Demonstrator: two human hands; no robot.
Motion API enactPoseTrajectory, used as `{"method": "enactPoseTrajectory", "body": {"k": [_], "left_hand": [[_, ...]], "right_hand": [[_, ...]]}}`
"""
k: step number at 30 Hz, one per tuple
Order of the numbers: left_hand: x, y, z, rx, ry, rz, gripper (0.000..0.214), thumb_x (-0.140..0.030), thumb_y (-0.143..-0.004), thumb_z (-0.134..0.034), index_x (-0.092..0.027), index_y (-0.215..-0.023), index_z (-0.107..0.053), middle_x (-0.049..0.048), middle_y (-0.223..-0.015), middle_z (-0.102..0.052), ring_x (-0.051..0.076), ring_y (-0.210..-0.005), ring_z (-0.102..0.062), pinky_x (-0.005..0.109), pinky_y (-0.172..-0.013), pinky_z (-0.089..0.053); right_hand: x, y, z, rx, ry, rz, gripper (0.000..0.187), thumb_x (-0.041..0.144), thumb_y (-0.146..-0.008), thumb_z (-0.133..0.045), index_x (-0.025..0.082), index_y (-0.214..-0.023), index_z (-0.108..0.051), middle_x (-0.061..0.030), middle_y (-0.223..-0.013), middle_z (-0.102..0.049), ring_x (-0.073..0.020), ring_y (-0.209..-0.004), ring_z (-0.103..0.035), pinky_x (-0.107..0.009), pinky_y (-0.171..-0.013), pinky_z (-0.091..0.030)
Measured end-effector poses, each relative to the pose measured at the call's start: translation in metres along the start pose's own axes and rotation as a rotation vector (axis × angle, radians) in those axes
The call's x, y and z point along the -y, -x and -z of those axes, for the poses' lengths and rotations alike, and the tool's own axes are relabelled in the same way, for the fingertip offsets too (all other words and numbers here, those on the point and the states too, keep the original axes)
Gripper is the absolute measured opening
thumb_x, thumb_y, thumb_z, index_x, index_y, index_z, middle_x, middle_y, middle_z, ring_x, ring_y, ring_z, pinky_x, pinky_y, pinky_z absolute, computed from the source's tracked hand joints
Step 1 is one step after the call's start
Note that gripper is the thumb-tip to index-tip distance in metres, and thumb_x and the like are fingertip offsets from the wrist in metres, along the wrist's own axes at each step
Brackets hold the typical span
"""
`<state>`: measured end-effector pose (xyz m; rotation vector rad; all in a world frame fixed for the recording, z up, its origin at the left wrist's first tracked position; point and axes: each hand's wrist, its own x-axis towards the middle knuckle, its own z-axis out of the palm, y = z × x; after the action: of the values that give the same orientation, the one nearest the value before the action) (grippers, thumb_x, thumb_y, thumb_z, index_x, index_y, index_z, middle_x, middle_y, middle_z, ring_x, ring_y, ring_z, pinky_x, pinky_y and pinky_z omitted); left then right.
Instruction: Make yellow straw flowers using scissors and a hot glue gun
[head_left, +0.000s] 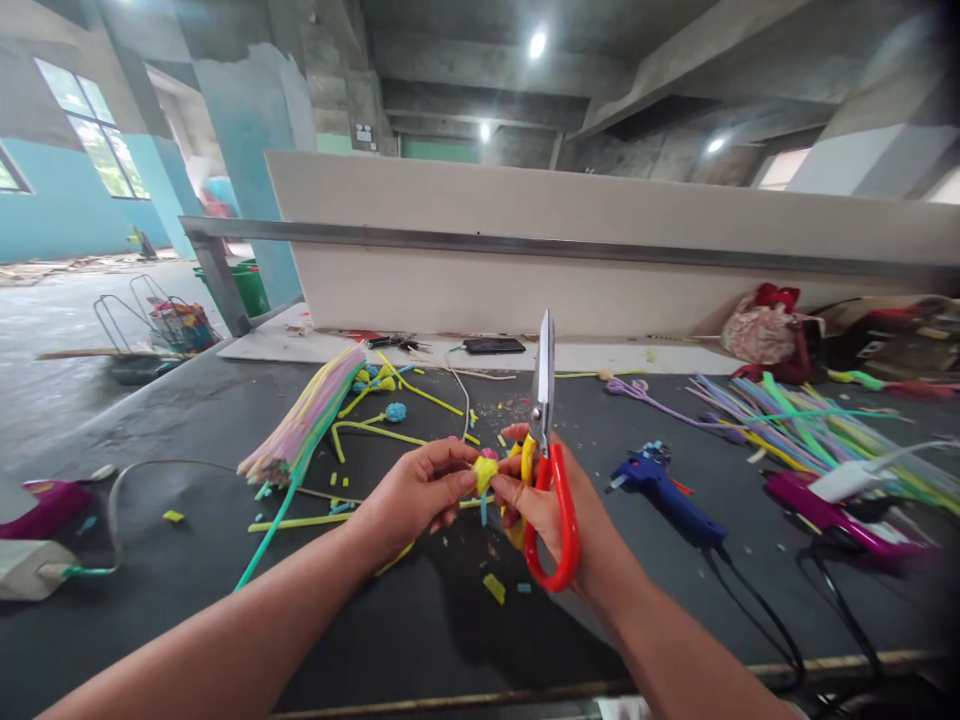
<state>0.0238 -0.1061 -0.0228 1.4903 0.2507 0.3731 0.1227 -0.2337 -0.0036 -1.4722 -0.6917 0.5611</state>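
Observation:
Between both hands, over the middle of the dark table, is a small yellow pipe-cleaner flower [485, 474] with a bit of pink behind it and a short blue piece below. The fingertips of my left hand [424, 490] pinch it from the left. My right hand [555, 500] pinches it from the right between thumb and finger. Scissors [551, 500] with red and yellow handles hang on my right hand, blades pointing up. Yellow pipe-cleaner stems [300, 523] and small cut pieces lie beneath and around the hands.
A bundle of pastel pipe cleaners [311, 415] lies at left. At right are a blue glue gun [667, 495] with a cord, loose pipe cleaners [787, 425] and a purple tool [840, 515]. A phone [494, 345] lies at the back before a white board [480, 290].

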Motion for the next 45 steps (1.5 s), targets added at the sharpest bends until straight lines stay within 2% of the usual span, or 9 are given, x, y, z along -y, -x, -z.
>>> {"method": "enactPoseTrajectory", "body": {"k": [5, 11, 15, 24, 28, 31, 35, 39, 45], "left_hand": [[-0.001, 0.003, -0.003, -0.018, -0.065, 0.013, 0.03, -0.04, -0.073, -0.066, -0.014, -0.086, -0.062, -0.0046, -0.056, -0.048, 0.004, -0.042, -0.041, 0.015, -0.037, -0.031], [-0.006, 0.001, 0.001, -0.009, 0.245, 0.047, 0.026, -0.037, -0.078, -0.062, -0.013, -0.084, -0.056, 0.0003, -0.072, -0.058, 0.002, -0.041, -0.041, 0.014, -0.035, -0.028], [-0.006, -0.001, 0.007, 0.05, 0.361, 0.099, 0.026, -0.033, -0.076, -0.065, -0.011, -0.087, -0.056, 0.0044, -0.079, -0.061, 0.001, -0.043, -0.042, 0.014, -0.038, -0.029], [0.006, 0.0, -0.006, 0.024, 0.129, 0.046, 0.025, -0.031, -0.068, -0.072, -0.013, -0.073, -0.056, -0.003, -0.054, -0.054, 0.007, -0.044, -0.05, 0.018, -0.041, -0.043], [0.005, 0.002, -0.006, 0.031, 0.084, 0.035, 0.028, -0.032, -0.066, -0.074, -0.013, -0.075, -0.056, -0.0029, -0.054, -0.055, 0.008, -0.045, -0.052, 0.02, -0.044, -0.046], [0.0, 0.004, -0.004, 0.08, 0.2, 0.077, 0.029, -0.038, -0.072, -0.068, -0.013, -0.08, -0.056, 0.0009, -0.063, -0.06, 0.009, -0.053, -0.057, 0.021, -0.05, -0.047], [-0.005, 0.006, -0.001, 0.179, 0.25, 0.162, 0.032, -0.043, -0.076, -0.063, -0.011, -0.081, -0.059, 0.005, -0.074, -0.063, 0.01, -0.057, -0.059, 0.018, -0.048, -0.046], [-0.003, 0.006, -0.001, 0.221, 0.209, 0.202, 0.033, -0.042, -0.071, -0.068, -0.011, -0.077, -0.06, 0.0046, -0.069, -0.062, 0.008, -0.05, -0.056, 0.017, -0.042, -0.044], [-0.004, 0.007, -0.001, 0.126, 0.158, 0.172, 0.03, -0.041, -0.072, -0.068, -0.013, -0.07, -0.057, 0.001, -0.061, -0.059, 0.004, -0.041, -0.048, 0.013, -0.033, -0.033]], "right_hand": [[0.007, 0.004, -0.003, 0.008, 0.091, 0.015, 0.045, 0.028, -0.066, -0.067, 0.024, -0.105, -0.044, 0.0065, -0.067, -0.056, -0.0089, -0.048, -0.052, -0.022, -0.043, -0.046], [0.005, 0.006, 0.001, 0.08, 0.056, 0.04, 0.042, 0.026, -0.069, -0.062, 0.026, -0.107, -0.044, 0.0078, -0.067, -0.052, -0.0066, -0.045, -0.048, -0.021, -0.041, -0.044], [-0.001, -0.002, 0.009, -0.028, 0.147, 0.031, 0.041, 0.03, -0.066, -0.066, 0.026, -0.102, -0.047, 0.0101, -0.058, -0.046, -0.0046, -0.036, -0.039, -0.018, -0.033, -0.036], [0.004, 0.004, -0.001, 0.065, -0.048, -0.034, 0.05, 0.03, -0.06, -0.072, 0.025, -0.101, -0.044, 0.007, -0.068, -0.056, -0.0082, -0.05, -0.052, -0.018, -0.038, -0.043], [0.001, 0.005, -0.002, 0.066, -0.037, -0.014, 0.05, 0.032, -0.061, -0.072, 0.026, -0.101, -0.043, 0.0079, -0.067, -0.054, -0.0088, -0.051, -0.052, -0.019, -0.04, -0.044], [0.003, 0.004, 0.001, 0.082, -0.016, 0.009, 0.049, 0.031, -0.061, -0.071, 0.026, -0.102, -0.044, 0.0065, -0.07, -0.055, -0.0085, -0.052, -0.051, -0.019, -0.04, -0.042], [0.008, 0.005, 0.004, 0.08, 0.01, 0.033, 0.047, 0.03, -0.062, -0.07, 0.026, -0.103, -0.046, 0.0054, -0.073, -0.055, -0.0087, -0.054, -0.051, -0.019, -0.041, -0.041], [0.004, 0.006, 0.003, 0.089, 0.031, 0.007, 0.05, 0.029, -0.062, -0.069, 0.026, -0.106, -0.044, 0.0046, -0.077, -0.056, -0.009, -0.053, -0.052, -0.02, -0.04, -0.04], [0.003, 0.004, 0.002, 0.054, 0.039, 0.041, 0.051, 0.034, -0.061, -0.068, 0.027, -0.106, -0.043, 0.0037, -0.076, -0.057, -0.0101, -0.051, -0.053, -0.022, -0.041, -0.042]]}}
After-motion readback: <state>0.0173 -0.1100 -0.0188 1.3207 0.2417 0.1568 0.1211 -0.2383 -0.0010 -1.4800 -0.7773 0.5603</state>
